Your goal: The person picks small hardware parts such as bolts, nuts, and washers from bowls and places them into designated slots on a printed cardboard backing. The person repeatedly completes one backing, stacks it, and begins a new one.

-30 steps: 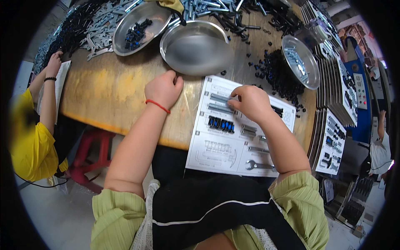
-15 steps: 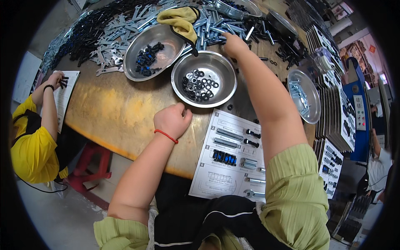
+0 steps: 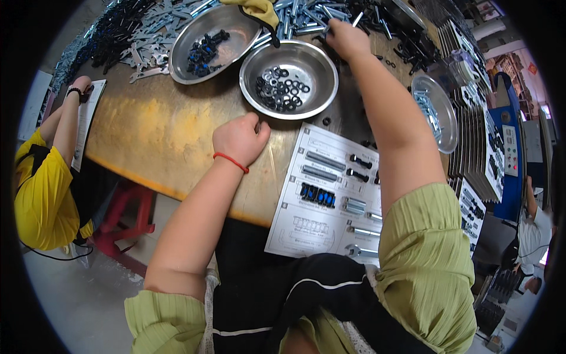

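My left hand (image 3: pixel 240 139) rests closed on the wooden table, just below a steel bowl (image 3: pixel 321 105) of washers (image 3: pixel 282 89). Its curled fingers face away, so anything inside is hidden. Stretched to the far side, my right hand (image 3: pixel 349 41) has its fingers bent down at the pile of metal tubes (image 3: pixel 306 22) and black bolts. What its fingertips grip cannot be made out. Between my forearms lies a printed sheet (image 3: pixel 283 227) with pictured parts, where tubes, black bolts, a black-and-blue row of bolts and a wrench (image 3: pixel 361 251) appear.
A second steel bowl (image 3: pixel 233 50) with black-and-blue bolts stands left of the washers, beneath a yellow glove (image 3: pixel 257 10). Wrenches (image 3: pixel 144 58) are heaped far left. A clear bowl (image 3: pixel 449 127) of bolts and stacked cards (image 3: pixel 471 141) stand right. A co-worker in yellow (image 3: pixel 47 200) sits left.
My right hand has moved slightly right and farther over the pile. The view has shifted, so the bowls and sheet sit higher in it. My left hand stays by the bowl.
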Tool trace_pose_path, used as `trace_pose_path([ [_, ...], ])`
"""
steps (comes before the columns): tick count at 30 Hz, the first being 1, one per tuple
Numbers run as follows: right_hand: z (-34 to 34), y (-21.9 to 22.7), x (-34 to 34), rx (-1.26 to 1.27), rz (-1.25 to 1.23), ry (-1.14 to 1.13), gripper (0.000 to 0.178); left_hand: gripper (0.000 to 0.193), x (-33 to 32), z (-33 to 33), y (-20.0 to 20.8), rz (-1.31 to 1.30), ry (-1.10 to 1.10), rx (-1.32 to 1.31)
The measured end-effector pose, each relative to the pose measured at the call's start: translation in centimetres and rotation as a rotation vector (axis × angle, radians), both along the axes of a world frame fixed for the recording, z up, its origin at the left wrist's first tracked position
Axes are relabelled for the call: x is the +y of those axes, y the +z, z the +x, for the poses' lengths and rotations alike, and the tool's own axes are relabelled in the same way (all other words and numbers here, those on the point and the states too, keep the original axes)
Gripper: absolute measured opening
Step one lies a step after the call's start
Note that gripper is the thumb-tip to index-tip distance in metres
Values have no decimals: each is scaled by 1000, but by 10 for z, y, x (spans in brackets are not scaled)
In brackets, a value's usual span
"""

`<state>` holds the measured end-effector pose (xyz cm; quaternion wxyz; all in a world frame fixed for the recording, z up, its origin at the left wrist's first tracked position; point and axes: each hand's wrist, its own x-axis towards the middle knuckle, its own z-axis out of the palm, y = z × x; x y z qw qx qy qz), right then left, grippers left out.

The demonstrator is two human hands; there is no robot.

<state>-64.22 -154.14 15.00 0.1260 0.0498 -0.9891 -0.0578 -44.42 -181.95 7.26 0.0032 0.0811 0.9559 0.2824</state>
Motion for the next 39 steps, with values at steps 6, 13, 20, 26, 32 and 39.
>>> trace_pose_path([
  [6, 112, 35, 6, 312, -523, -79, 27, 32, 0, 3, -2, 31, 19, -1],
  [13, 260, 32, 3, -269, -836, -96, 18, 31, 3, 4, -1, -2, 8, -2],
  [20, 272, 12, -26, -301, -270, 30, 14, 31, 3, 4, 1, -40, 2, -10],
  [26, 260, 19, -22, -325, -260, 57, 17, 33, 3, 2, 0, -6, -6, -15],
  [32, 188, 47, -61, -163, -304, 218, 22, 31, -1, 6, 1, 53, -7, 10],
  [39, 91, 21, -151, 71, -282, 489, 20, 30, -3, 3, 2, 52, -26, -33],
])
